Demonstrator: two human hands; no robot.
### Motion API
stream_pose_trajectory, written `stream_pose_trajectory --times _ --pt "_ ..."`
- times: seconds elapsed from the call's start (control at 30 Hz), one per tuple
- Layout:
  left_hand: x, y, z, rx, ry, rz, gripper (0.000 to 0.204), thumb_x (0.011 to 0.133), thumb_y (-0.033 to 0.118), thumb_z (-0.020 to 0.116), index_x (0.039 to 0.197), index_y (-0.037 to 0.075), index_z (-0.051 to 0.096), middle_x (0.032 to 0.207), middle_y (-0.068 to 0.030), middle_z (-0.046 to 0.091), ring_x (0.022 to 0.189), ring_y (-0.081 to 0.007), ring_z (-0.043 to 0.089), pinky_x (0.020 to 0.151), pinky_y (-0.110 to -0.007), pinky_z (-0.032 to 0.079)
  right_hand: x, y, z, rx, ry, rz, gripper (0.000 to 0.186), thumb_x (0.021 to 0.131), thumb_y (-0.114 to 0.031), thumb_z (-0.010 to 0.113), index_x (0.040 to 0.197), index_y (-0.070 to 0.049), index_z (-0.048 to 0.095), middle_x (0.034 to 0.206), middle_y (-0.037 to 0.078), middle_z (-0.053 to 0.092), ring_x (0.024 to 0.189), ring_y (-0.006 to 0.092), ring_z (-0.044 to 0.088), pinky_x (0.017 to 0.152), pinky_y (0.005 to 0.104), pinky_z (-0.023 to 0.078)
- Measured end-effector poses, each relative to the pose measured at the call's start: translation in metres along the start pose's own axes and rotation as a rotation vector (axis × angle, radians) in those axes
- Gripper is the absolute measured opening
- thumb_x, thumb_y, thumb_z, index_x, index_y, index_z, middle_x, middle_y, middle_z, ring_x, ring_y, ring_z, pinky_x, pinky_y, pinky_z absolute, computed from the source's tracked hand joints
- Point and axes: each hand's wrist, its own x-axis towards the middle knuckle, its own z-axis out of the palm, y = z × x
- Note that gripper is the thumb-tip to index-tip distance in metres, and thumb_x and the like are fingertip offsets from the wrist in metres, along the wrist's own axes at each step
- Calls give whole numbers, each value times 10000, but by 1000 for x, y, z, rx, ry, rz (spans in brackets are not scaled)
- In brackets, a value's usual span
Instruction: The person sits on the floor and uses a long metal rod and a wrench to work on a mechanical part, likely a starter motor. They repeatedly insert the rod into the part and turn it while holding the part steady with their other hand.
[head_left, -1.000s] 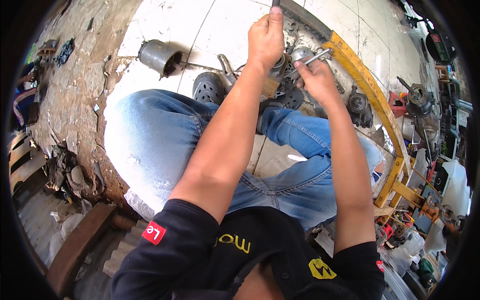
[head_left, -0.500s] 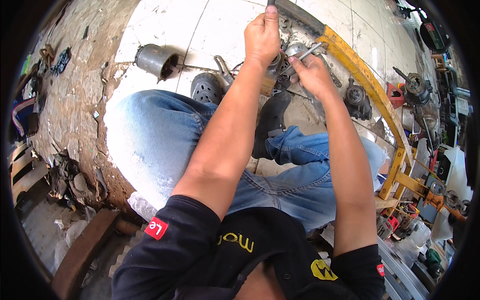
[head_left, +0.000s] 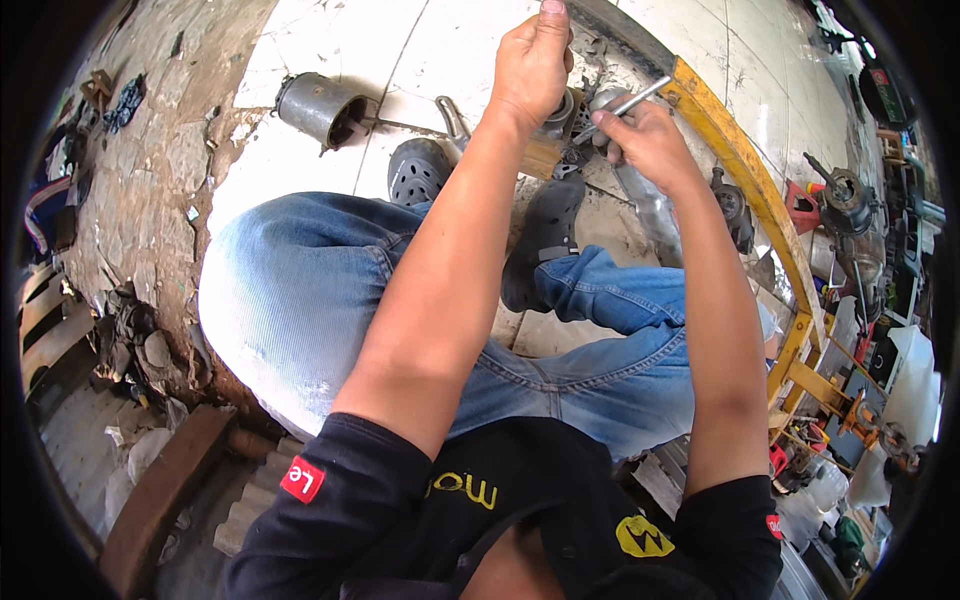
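My left hand [head_left: 534,68] is a closed fist, thumb up, at the top edge of the picture. What it grips runs out of view; half a second ago a dark handle showed above the thumb. To its right, my right hand [head_left: 642,142] pinches a slim metal rod [head_left: 640,97], which slants up to the right. Below and between the hands, a round metal part [head_left: 556,118] rests by a wooden block [head_left: 542,157], partly hidden by my left wrist. My shoes [head_left: 418,172] stand close to the block.
A hollow metal cylinder [head_left: 322,110] lies on the white tiles at the left, near a wrench-like tool [head_left: 452,120]. A yellow metal frame [head_left: 740,150] curves along the right. Beyond it are a motor-like part [head_left: 845,195] and cluttered tools. A brown wooden piece [head_left: 180,500] stands at lower left.
The view has shifted slightly. The dark handle above my left thumb has gone out of the picture. My right hand still holds the rod, now slightly farther right in the picture.
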Motion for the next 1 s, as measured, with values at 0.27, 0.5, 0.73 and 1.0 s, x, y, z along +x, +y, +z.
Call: stream_pose_trajectory --times 0.27,0.5,0.73,1.0 --pt "0 6 -2 -186 -24 -116 479 990 520 425 687 150 454 554 61 362 457 -53 325 403 -239 269 55 27 -14 79 331 -127 275 917 -286 641 1016 -30 644 767 57 662 571 121 583 562 294 460" --pt "-1 0 3 -159 -12 -27 470 996 502 424 679 157 444 554 66 351 462 -46 318 408 -235 261 43 17 2 26 84 -78 229 923 -243 622 966 -18 620 735 45 637 577 119 583 517 284 442" --pt "-6 1 4 -3 71 69 474 1004 480 416 681 135 457 563 55 374 483 -54 345 414 -243 267 44 5 -28 13 38 91 260 910 -280 626 967 -27 648 675 66 647 614 152 623 562 299 436" --pt "-8 8 3 -141 22 -48 506 991 529 412 657 149 426 568 60 353 487 -65 333 424 -245 274 64 30 -25 62 475 -86 222 916 -254 625 968 -39 648 719 75 685 592 144 634 559 287 455"
